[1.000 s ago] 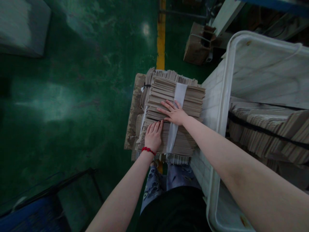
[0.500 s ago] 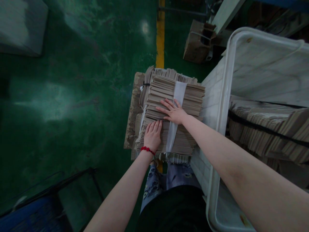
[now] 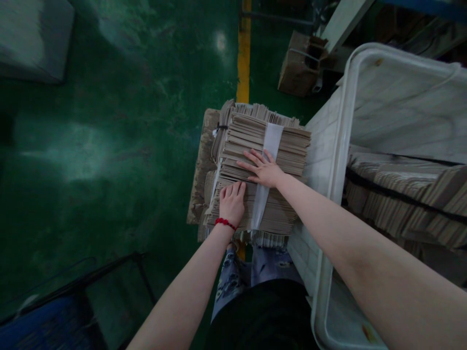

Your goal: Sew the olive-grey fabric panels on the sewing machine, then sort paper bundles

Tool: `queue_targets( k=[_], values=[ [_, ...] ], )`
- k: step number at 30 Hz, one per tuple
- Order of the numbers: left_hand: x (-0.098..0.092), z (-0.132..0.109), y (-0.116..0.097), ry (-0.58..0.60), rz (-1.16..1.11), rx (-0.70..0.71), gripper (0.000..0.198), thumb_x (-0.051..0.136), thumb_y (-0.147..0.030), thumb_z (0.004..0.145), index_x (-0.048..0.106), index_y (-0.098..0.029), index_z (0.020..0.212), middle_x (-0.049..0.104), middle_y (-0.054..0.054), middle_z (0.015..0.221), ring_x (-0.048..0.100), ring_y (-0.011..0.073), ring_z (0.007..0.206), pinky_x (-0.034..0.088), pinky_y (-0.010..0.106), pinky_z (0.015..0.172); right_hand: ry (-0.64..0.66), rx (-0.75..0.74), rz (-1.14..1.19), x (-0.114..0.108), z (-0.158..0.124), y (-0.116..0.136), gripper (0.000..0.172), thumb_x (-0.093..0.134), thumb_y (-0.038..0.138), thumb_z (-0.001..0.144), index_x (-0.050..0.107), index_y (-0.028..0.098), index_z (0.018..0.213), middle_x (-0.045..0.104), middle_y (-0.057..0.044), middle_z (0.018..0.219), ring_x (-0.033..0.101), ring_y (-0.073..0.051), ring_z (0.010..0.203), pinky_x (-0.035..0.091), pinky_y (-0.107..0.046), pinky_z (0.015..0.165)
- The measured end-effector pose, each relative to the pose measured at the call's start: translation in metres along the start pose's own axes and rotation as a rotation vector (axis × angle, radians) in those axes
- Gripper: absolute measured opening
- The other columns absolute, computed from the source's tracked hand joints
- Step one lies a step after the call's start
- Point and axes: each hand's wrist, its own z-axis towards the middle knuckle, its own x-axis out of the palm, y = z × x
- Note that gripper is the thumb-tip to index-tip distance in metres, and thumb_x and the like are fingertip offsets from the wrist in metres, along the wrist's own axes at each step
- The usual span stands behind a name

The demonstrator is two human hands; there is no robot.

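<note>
Two hands on the stack of card, nothing lifted. Right hand (image 3: 265, 171) lies palm down, fingers spread, across the card and the white band (image 3: 273, 138); not clenched, no grasp visible. Left hand (image 3: 232, 206), red bracelet (image 3: 225, 223) at the wrist, has bent fingers with tips on the card edges; can't tell if it pinches a sheet.

Stack (image 3: 246, 138) sits in front of the person, sheets on edge, band running across the top; can't see if it closes underneath. More card (image 3: 268, 240) pokes out below, and a bundle with a dark tie (image 3: 221, 127) is on the left side. A worn brown board (image 3: 201, 167) shows under that side.

White bin (image 3: 346, 116) stands close on the right; can't tell if it touches the stack. Strapped card (image 3: 383, 180) inside. Green floor (image 3: 127, 204), yellow line (image 3: 243, 68) beyond, brown box (image 3: 297, 65) near the bin.

Risks, my read: uneven layers below could let the stack tilt if pushed sideways; a slack band could let end sheets fan out; uneven finger pressure could bend edges; bare fingers could get paper cuts.

No brand, label or writing legible; band looks plain, light is dim.
</note>
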Motion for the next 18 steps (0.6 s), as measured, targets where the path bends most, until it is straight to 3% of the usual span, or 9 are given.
queue_targets(
  k=[13, 18],
  values=[
    [0.0017, 0.0013, 0.0012, 0.004, -0.028, 0.026, 0.049, 0.036, -0.014, 0.09, 0.05, -0.02, 0.137, 0.055, 0.008, 0.138, 0.044, 0.0297, 0.124, 0.033, 0.047, 0.103, -0.037, 0.019, -0.004, 0.0004, -0.0017, 0.0036, 0.066, 0.049, 0.041, 0.092, 0.019, 0.043, 0.15, 0.008, 0.003, 0.162, 0.01, -0.025, 0.148, 0.004, -0.056, 0.116],
    [0.0006, 0.0, 0.0009, -0.001, -0.041, 0.016, 0.058, 0.036, -0.013, 0.089, 0.039, -0.024, 0.146, 0.055, 0.007, 0.138, 0.045, 0.0285, 0.123, 0.032, 0.045, 0.104, -0.04, 0.022, -0.01, -0.0002, -0.002, 0.0043, 0.064, 0.049, 0.042, 0.092, 0.02, 0.043, 0.15, 0.01, 0.003, 0.162, 0.012, -0.025, 0.147, 0.006, -0.056, 0.116]
  ],
)
